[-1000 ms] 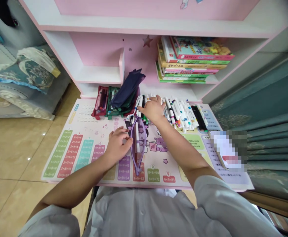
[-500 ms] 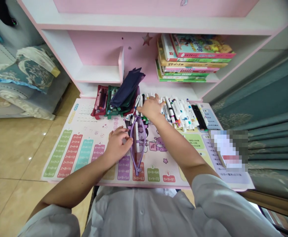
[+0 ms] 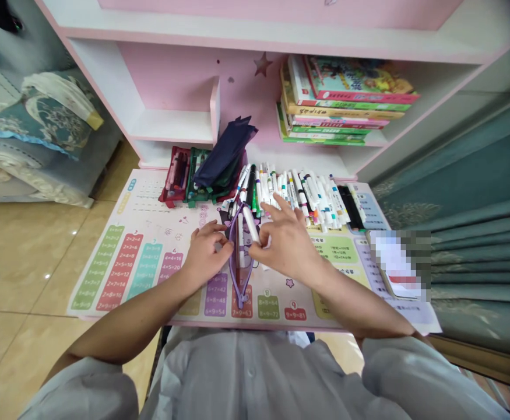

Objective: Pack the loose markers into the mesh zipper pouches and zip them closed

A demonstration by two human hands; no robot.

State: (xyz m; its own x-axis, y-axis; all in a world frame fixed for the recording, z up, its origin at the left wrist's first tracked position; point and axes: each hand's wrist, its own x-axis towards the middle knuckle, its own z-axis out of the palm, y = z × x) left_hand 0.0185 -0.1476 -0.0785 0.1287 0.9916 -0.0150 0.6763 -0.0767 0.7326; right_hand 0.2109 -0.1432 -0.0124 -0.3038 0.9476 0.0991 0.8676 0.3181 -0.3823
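Note:
A purple mesh zip pencil case (image 3: 239,298) lies lengthwise on the desk, its mouth spread apart, with a few pens inside. At its left edge my left hand (image 3: 207,251) grips the rim, the thumb bent against it; the fingertips are partly hidden. Between the thumb and index finger of my right hand (image 3: 290,240) is a white marker (image 3: 250,223), tilted over the case's opening. Behind that hand, a long row of white markers (image 3: 313,195) spreads along the desk, with a few black markers (image 3: 351,208) at the right end.
Red and green pencil cases (image 3: 176,175) holding pens stand at the back left, a dark blue pouch (image 3: 225,153) on top. Books (image 3: 342,111) are stacked on the shelf. A blurred phone (image 3: 397,265) lies at the right. Curtains (image 3: 477,221) hang beyond the desk's right edge.
My right hand has come back from the marker row toward me and now holds a white marker over the pencil case. My left hand stays at the case's left edge.

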